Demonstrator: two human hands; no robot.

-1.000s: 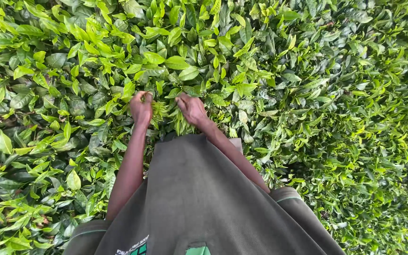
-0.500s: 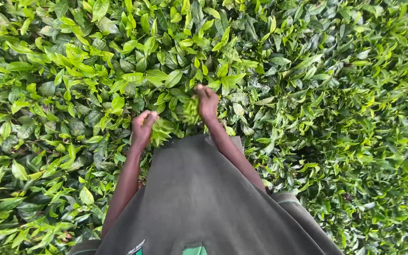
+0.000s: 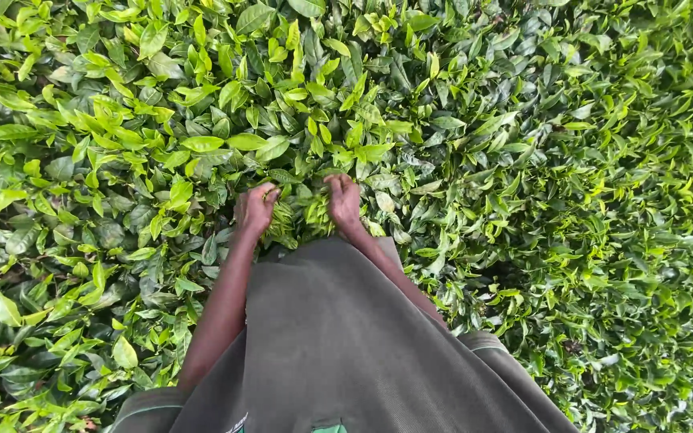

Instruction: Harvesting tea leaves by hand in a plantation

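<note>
I stand at a dense bush of glossy green leaves [image 3: 202, 120], looking down over my dark grey-green garment [image 3: 338, 345]. My left hand [image 3: 255, 210] is closed around a bunch of light green picked leaves [image 3: 284, 220] at the top of the bush. A hand's width to its right, my right hand [image 3: 343, 202] grips another bunch of leaves [image 3: 318, 215]. Both hands sit close together just beyond the garment's far edge, with their fingers partly buried in the foliage.
Leaves fill the whole view on every side. To the right the bush surface [image 3: 627, 200] drops lower, with smaller, brighter shoots. A dark gap [image 3: 507, 277] between bushes runs beside my right arm.
My right hand has come back down from further out, and my left hand has shifted right. Both now rest side by side with leaves in them.
</note>
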